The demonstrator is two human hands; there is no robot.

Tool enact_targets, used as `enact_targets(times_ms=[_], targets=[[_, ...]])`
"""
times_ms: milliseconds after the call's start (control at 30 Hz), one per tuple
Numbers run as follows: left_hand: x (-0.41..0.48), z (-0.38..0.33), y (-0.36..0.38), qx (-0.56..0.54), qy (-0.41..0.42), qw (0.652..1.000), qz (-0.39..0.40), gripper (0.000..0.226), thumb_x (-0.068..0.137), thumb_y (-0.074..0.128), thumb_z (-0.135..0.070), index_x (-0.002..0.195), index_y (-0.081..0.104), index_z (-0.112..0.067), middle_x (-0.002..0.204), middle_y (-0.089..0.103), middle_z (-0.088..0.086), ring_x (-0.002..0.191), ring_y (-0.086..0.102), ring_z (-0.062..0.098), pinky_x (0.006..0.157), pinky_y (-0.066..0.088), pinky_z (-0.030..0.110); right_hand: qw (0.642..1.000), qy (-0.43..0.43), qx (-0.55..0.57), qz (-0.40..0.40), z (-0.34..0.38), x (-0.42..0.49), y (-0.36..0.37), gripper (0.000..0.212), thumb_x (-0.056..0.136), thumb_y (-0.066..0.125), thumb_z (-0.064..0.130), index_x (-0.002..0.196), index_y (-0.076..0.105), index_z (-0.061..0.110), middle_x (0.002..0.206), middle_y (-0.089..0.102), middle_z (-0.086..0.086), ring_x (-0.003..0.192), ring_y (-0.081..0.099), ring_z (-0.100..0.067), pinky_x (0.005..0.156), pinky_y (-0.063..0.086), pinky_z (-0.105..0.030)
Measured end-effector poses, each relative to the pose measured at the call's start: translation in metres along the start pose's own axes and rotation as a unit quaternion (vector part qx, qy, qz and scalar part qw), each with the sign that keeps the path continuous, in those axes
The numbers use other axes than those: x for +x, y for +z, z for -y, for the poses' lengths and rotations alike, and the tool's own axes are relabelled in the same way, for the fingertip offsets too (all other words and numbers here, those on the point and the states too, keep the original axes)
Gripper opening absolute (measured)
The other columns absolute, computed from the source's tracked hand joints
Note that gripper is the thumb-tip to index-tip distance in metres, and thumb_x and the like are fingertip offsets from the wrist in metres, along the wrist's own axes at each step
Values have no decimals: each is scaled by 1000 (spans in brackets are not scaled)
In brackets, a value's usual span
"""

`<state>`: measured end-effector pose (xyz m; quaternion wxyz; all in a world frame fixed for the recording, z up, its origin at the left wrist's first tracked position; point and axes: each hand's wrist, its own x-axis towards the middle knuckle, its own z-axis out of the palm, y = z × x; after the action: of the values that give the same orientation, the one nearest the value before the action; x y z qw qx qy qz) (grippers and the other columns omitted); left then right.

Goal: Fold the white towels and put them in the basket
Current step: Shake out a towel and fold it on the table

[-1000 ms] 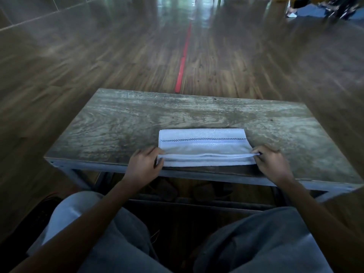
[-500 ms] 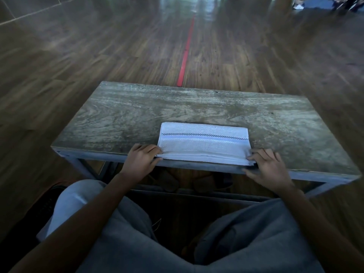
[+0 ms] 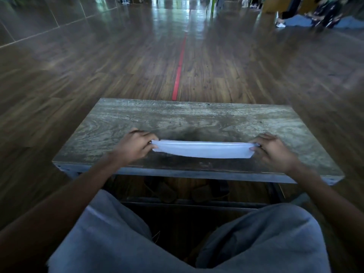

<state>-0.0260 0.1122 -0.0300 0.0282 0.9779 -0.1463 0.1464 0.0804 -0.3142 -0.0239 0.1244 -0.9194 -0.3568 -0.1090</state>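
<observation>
A folded white towel [image 3: 203, 150] hangs in a narrow strip just above the near half of the worn wooden table [image 3: 193, 121], sagging slightly in the middle. My left hand [image 3: 136, 147] pinches its left end and my right hand [image 3: 273, 150] pinches its right end, holding it stretched between them. No basket is in view.
The table's metal-framed front edge [image 3: 197, 174] runs just in front of my knees in grey trousers [image 3: 110, 233]. Dark wooden floor with a red line [image 3: 178, 75] stretches beyond. People and blue cloth [image 3: 299, 21] are at the far right.
The towel lay flat on the table with my hands at its near corners. Both hands have since lifted it off the surface, so only its edge and underside show.
</observation>
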Motion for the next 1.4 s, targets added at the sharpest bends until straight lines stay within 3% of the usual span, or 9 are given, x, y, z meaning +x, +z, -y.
enact_targets(times_ms=[167,267,500,600,867,1000,1167,1267,1400], targets=[[28,8,-55,-63,-59,996,-29,19,87,66,-27,99,68,-13,90,72,3,58,46,10,71,45,28,1000,-15,-11,-21,0,38,-58,4,85,66,9,89,66,9,86,67,-4,84,62,-27,74,43,-33],[36,8,-68,-107,-104,989,-16,14,85,67,-28,96,66,-18,90,66,-4,75,55,11,76,42,27,999,23,35,19,10,48,-74,4,84,67,7,88,68,8,86,69,-5,82,63,-23,72,40,-19],[32,10,-76,-244,-102,963,51,18,89,64,-25,88,58,-42,92,60,-26,84,55,-21,75,38,7,984,74,123,101,11,42,-89,13,87,65,11,83,66,23,89,70,0,82,64,-19,74,44,-29],[29,12,-71,-285,-116,947,91,6,88,65,-29,92,67,-32,94,67,-20,88,60,-14,78,42,13,973,99,172,122,9,40,-84,8,89,64,13,92,68,18,94,70,1,85,63,-14,75,44,-21],[33,21,-13,-335,-194,909,156,11,91,61,-31,100,66,-29,104,64,-16,102,58,5,93,43,29,930,173,255,198,-5,49,-29,8,91,60,12,96,66,13,98,69,-6,93,65,-28,77,49,-33],[46,19,37,-328,-254,905,99,15,91,61,-23,102,69,-16,105,70,3,101,64,19,88,50,35,925,216,249,189,-21,59,18,9,92,59,14,88,63,21,96,68,-8,88,64,-26,76,48,-37],[74,15,74,-283,-329,901,27,34,74,46,-45,90,69,-26,95,73,2,93,66,25,84,50,38,931,278,219,90,-39,79,63,15,91,58,11,103,67,9,104,66,-8,92,59,-20,77,41,-28],[88,9,87,-248,-370,894,-47,31,80,49,-41,104,67,-32,104,72,1,101,64,27,97,44,43,923,338,176,39,-40,85,79,24,90,55,19,110,62,9,112,65,-14,101,59,-30,87,47,-39],[88,-19,94,-154,-289,939,-102,33,93,47,-34,122,60,-28,123,62,-4,111,57,23,97,30,38,957,288,33,1,-5,80,89,37,93,46,27,125,49,10,126,50,-14,122,42,-34,100,32,-47]])
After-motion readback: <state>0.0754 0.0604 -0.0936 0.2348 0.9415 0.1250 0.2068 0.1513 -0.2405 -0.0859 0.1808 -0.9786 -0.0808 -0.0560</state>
